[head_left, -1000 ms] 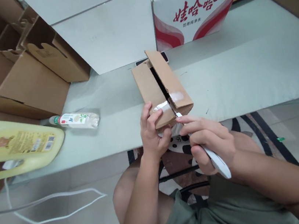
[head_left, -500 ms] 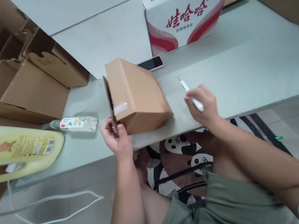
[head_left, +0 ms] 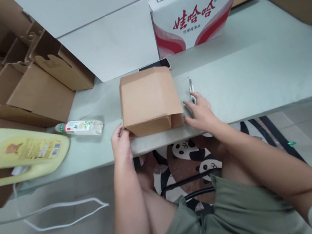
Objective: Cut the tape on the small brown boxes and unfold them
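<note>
At the counter's [head_left: 266, 58] near left corner, a yellow jug [head_left: 51, 136] with a printed label stood out, a white cable [head_left: 63, 203] hanging below it past the front edge. Behind the jug, along the left end, were open brown cartons [head_left: 42, 92]. Just right of the jug a clear bottle [head_left: 88, 127] with a green cap lay on its side, cap toward the left end.

The left hand [head_left: 121, 143] came next, its grip clamped on the near left corner of a small cardboard box [head_left: 149, 98]. That box rested near the middle of the counter's front edge, a plain panel facing up. Behind it a white box [head_left: 111, 45] stood along the back edge, and a dark phone [head_left: 158, 64] lay partly hidden between the two. Farther right along the back edge was a white carton [head_left: 195, 22] with red lettering.

Just right of the small cardboard box, a cutter [head_left: 191, 87] lay pointing toward the back edge. The right hand [head_left: 199, 112] was over its near end, the grip apart with fingers spread; whether they touched the handle could not be told.
</note>
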Demonstrator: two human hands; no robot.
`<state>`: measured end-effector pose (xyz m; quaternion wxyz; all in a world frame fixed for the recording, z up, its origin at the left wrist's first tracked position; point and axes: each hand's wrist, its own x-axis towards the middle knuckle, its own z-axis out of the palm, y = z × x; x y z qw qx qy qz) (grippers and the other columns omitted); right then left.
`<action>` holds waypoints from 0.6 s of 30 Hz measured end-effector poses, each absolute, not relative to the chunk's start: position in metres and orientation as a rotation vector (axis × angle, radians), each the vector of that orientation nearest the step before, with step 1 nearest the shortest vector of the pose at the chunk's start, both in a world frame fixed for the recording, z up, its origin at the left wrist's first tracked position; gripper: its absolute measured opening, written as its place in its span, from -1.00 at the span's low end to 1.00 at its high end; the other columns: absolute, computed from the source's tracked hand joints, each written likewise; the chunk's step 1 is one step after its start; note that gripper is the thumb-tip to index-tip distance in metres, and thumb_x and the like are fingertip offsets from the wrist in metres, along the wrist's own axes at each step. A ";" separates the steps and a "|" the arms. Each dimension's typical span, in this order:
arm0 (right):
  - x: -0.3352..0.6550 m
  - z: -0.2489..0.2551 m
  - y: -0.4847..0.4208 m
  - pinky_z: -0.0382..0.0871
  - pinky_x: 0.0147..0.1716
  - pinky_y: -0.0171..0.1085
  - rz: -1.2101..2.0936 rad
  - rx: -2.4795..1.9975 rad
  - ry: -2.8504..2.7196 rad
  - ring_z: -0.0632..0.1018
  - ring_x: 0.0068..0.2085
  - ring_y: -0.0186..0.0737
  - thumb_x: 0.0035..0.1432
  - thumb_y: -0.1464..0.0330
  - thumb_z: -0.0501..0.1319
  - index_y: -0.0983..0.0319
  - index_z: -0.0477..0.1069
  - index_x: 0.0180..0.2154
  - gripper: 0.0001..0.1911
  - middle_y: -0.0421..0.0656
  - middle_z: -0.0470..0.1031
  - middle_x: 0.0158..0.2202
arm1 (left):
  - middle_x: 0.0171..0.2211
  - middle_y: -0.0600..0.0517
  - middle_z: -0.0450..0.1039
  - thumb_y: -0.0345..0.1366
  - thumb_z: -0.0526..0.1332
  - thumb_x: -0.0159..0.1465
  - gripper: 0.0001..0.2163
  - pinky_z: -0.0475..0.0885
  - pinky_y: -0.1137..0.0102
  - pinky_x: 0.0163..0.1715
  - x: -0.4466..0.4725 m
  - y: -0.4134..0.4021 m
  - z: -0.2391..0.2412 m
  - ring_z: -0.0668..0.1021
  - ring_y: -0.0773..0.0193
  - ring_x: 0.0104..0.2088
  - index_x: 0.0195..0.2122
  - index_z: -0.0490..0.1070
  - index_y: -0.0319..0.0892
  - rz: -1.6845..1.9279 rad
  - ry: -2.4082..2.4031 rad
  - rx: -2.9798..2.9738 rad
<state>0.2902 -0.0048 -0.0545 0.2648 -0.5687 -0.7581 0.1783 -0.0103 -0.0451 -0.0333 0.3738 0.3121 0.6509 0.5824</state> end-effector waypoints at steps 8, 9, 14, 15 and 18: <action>0.267 -0.034 -0.005 0.42 0.11 0.18 0.871 -1.009 -1.951 0.56 0.09 0.13 0.12 0.23 0.23 0.23 0.35 0.11 -0.48 0.09 0.55 0.06 | 0.02 -0.03 0.57 -0.18 0.28 0.17 -0.63 0.41 0.21 0.19 -0.001 -0.045 -0.032 0.56 0.10 0.11 0.02 0.50 -0.06 1.593 1.531 0.969; 0.265 -0.034 -0.005 0.44 0.09 0.15 0.899 -1.024 -1.913 0.57 0.07 0.12 0.12 0.20 0.25 0.24 0.37 0.08 -0.50 0.09 0.56 0.03 | 0.04 -0.03 0.56 -0.15 0.29 0.17 -0.60 0.41 0.21 0.19 0.000 -0.046 -0.033 0.55 0.10 0.12 0.04 0.48 -0.05 1.584 1.492 0.998; 0.265 -0.039 -0.005 0.48 -0.04 0.06 0.860 -1.229 -1.683 0.55 0.00 0.09 -0.04 0.10 0.40 0.28 0.34 0.08 -0.30 0.13 0.50 0.03 | 0.08 -0.12 0.52 0.07 0.39 0.10 -0.39 0.45 0.18 0.12 0.001 -0.048 -0.034 0.56 0.05 0.11 0.12 0.34 -0.06 1.527 1.402 1.227; 0.266 -0.040 -0.005 0.49 -0.09 0.02 0.833 -1.248 -1.640 0.54 -0.04 0.05 -0.08 0.10 0.42 0.27 0.34 0.08 -0.28 0.11 0.49 0.02 | 0.06 -0.12 0.52 0.08 0.43 0.05 -0.34 0.46 0.18 0.10 0.002 -0.047 -0.035 0.57 0.06 0.09 0.11 0.33 -0.06 1.514 1.421 1.259; 0.270 -0.040 -0.007 0.45 -0.27 -0.12 0.792 -1.248 -1.533 0.50 -0.23 -0.10 -0.01 0.03 0.38 0.21 0.37 -0.06 -0.43 -0.06 0.49 -0.18 | 0.00 -0.11 0.52 0.06 0.52 -0.08 -0.27 0.48 0.22 0.05 0.004 -0.045 -0.034 0.58 0.08 0.04 0.06 0.32 -0.08 1.528 1.520 1.282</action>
